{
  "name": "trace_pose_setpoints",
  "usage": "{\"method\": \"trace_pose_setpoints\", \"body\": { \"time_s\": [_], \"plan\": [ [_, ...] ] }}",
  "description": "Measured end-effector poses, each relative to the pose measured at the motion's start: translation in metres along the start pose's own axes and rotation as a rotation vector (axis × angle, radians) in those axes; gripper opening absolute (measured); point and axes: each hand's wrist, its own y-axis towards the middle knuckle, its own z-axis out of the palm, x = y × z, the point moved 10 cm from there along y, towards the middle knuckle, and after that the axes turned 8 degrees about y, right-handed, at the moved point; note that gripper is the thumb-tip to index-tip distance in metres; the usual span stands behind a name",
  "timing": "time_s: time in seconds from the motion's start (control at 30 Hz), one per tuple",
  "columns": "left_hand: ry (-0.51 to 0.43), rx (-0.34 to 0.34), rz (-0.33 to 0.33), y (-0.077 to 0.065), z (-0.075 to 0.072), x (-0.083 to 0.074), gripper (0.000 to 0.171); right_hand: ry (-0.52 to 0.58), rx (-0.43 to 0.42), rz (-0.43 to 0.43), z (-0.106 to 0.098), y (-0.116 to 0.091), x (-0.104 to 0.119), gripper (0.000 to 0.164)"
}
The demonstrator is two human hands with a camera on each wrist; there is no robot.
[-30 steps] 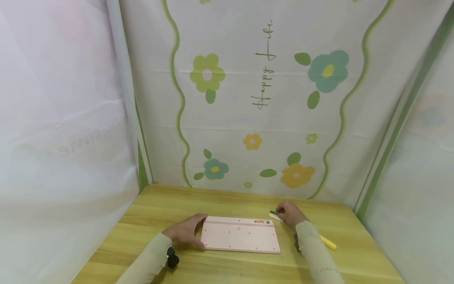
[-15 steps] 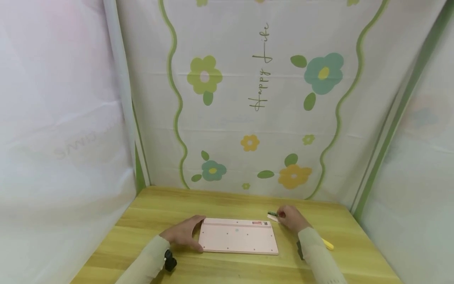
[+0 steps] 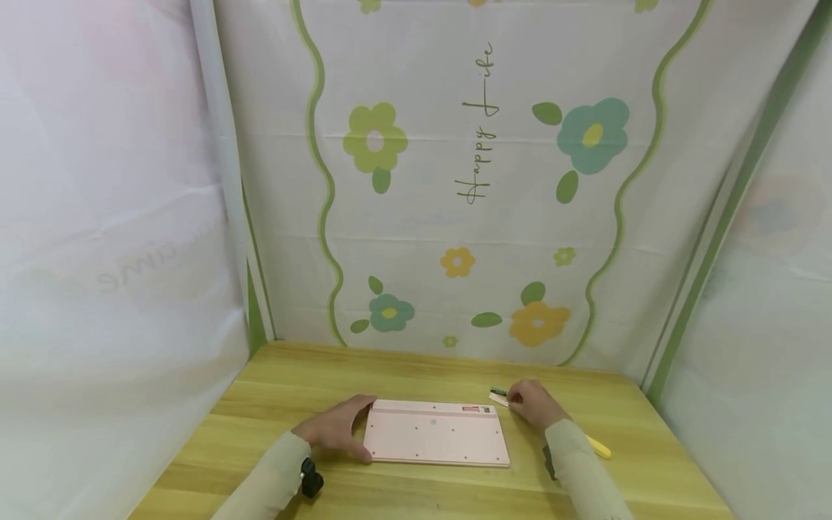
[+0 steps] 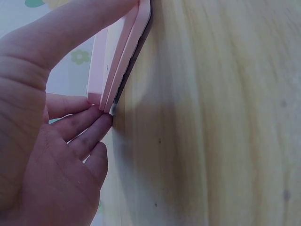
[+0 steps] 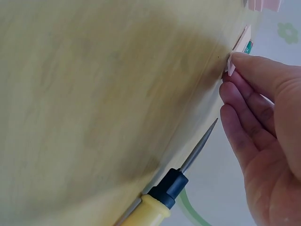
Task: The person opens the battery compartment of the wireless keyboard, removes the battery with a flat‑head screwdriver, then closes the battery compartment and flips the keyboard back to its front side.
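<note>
A pink keyboard (image 3: 435, 440) lies underside up on the table, with small screws dotted over it and a little open slot (image 3: 471, 409) at its far right. My left hand (image 3: 334, 427) holds its left end, thumb at the near corner and fingers at the far corner. In the left wrist view the fingertips meet the edge of the keyboard (image 4: 96, 70). To the right, my right hand (image 3: 536, 403) pinches a small pale pink battery cover (image 5: 240, 44) between thumb and fingers, low over the table. A green battery (image 3: 498, 391) lies just behind the cover.
A yellow-handled screwdriver (image 5: 153, 207) with a dark collar and pointed metal shaft lies on the table, partly behind the right forearm in the head view. Patterned white curtains (image 3: 416, 217) enclose the wooden table (image 3: 390, 372) at the back and sides.
The head view has shifted slightly. My right hand has moved a little nearer to me, staying at the battery cover. The left hand keeps its place on the keyboard.
</note>
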Motion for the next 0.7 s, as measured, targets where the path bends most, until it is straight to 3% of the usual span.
{"method": "trace_pose_setpoints", "body": {
  "time_s": [0.33,0.7],
  "plan": [
    [0.003,0.010,0.007,0.0016,0.0036,0.0032,0.120,0.048,-0.006,-0.004,0.0012,-0.0025,0.0006,0.004],
    [0.000,-0.003,0.019,0.0011,0.0010,0.0046,0.121,0.100,0.029,-0.064,0.0014,-0.0026,0.0069,0.009]
  ]
}}
